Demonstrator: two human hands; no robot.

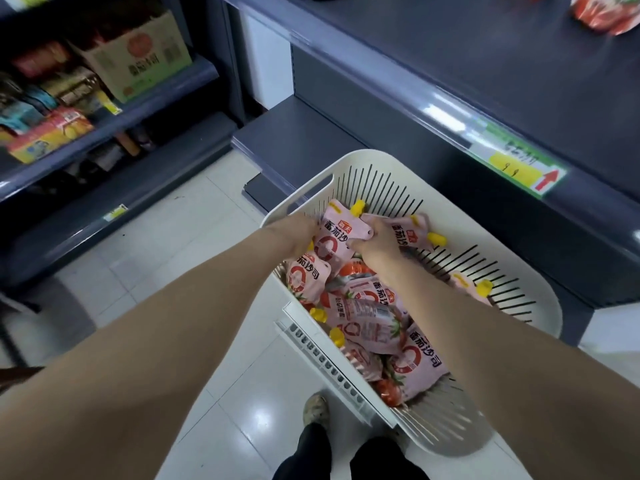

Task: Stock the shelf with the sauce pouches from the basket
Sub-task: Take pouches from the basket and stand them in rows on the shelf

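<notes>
as they lie heaped in the cream slotted plastic basket [353,161], my left hand [294,233] and right hand [375,242] each grasp pink yellow-capped sauce pouches [337,233].

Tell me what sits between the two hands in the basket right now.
In the head view, one pink sauce pouch with a yellow cap lies between the left hand and right hand; both hands touch it, inside the white basket.

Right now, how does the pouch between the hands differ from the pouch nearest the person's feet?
The held pouch lies at the basket's far end, gripped by the left hand and right hand. The near pouch lies loose and untouched on the pile. Both are pink with red print.
</notes>
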